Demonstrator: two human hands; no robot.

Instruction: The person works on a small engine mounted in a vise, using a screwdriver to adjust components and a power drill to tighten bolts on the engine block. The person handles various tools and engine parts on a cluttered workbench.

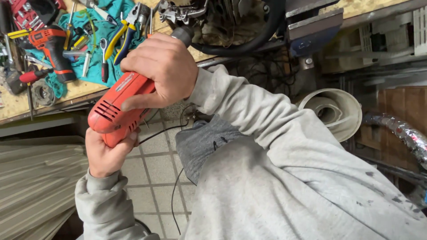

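Both of your hands are wrapped tight around a red power drill (120, 104). Your right hand (162, 73) grips the top of the drill, near its dark front end, with the fingers curled over the red body. Your left hand (106, 153) holds the back end of the drill from below, with the thumb pressed on the red shell. The drill is tilted, and its front end points up at a dark metal machine part (200, 13) that sits on the counter (80, 91) just past the drill. A thin black cord (175, 191) hangs down below the drill, over the tiled floor (155, 173). Your grey sleeves (249, 115) fill the space to the right of the drill. On the counter, up and to the left of the drill, a teal cloth (95, 49) lies spread out with tools on it. A pair of pliers with yellow and blue handles (123, 33) rests there, just above the drill. Farther to the left of the drill stands a red and black cordless drill (53, 46). Well off to the right of the drill you can see a white plastic funnel-shaped part (336, 111), and past it a shiny silver hose (407, 135).
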